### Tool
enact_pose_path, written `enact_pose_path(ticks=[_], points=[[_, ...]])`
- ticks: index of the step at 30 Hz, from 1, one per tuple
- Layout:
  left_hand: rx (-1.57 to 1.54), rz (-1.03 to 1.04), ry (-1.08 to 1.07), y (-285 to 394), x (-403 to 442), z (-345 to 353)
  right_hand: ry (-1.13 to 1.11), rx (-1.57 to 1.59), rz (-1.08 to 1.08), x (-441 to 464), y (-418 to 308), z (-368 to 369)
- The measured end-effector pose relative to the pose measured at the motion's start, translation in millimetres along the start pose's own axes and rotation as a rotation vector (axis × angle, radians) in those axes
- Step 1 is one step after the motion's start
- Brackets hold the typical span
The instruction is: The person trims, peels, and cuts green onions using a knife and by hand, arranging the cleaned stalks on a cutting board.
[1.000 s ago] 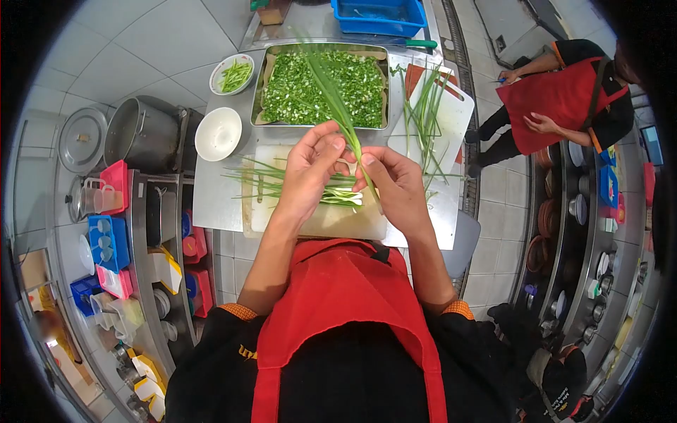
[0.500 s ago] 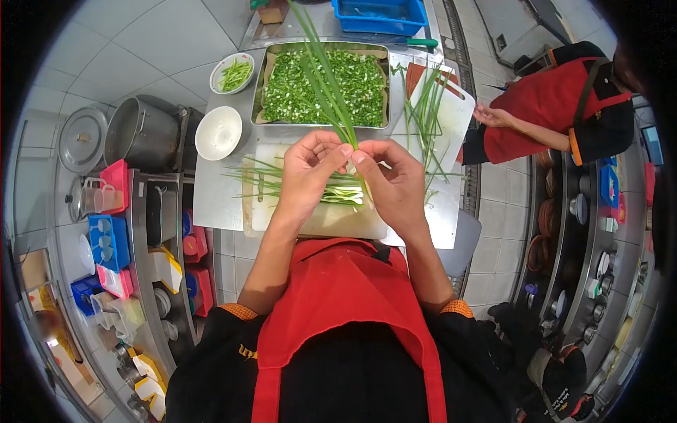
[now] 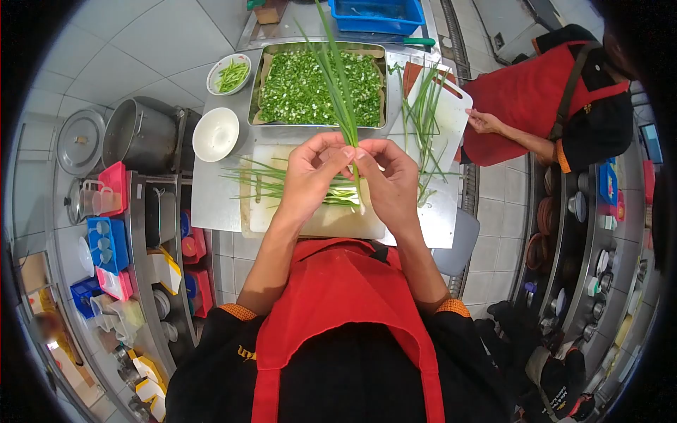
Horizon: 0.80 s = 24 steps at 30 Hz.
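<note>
Between both hands, a long spring onion (image 3: 341,99) is pinched near its pale end, its green leaves reaching up over the tray. My left hand (image 3: 315,169) grips it with thumb and fingers. My right hand (image 3: 386,180) pinches the same stalk just beside, the thumbs almost touching. Below the hands, a bundle of spring onions (image 3: 271,180) lies across a cutting board (image 3: 345,225). Beyond is a metal tray (image 3: 317,125) full of chopped spring onion (image 3: 296,88). More whole spring onions (image 3: 424,113) lie on a white board (image 3: 455,106) to the right.
A white bowl (image 3: 216,134) and a bowl of green pieces (image 3: 231,75) stand left of the tray. A blue bin (image 3: 381,17) and a green-handled knife (image 3: 419,41) are behind it. On the right, a co-worker in a red apron (image 3: 518,99) touches the white board. Shelves (image 3: 159,282) flank the left.
The co-worker has leaned in, and their hand now reaches the white board's edge. The held spring onion has become slightly more upright; my hands stay pinched on it.
</note>
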<state>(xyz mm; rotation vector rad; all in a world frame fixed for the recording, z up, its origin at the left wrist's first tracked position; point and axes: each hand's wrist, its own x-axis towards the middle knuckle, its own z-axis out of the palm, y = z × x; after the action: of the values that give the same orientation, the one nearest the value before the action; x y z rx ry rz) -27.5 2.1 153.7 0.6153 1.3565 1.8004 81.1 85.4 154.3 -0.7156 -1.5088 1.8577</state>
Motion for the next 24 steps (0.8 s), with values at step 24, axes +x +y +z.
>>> enact_pose_path(ticks=[24], points=[[-0.37,-0.082,0.018,-10.7,3.1,-8.6,-0.016,0.47,0.124,6.5,13.8,-8.5]])
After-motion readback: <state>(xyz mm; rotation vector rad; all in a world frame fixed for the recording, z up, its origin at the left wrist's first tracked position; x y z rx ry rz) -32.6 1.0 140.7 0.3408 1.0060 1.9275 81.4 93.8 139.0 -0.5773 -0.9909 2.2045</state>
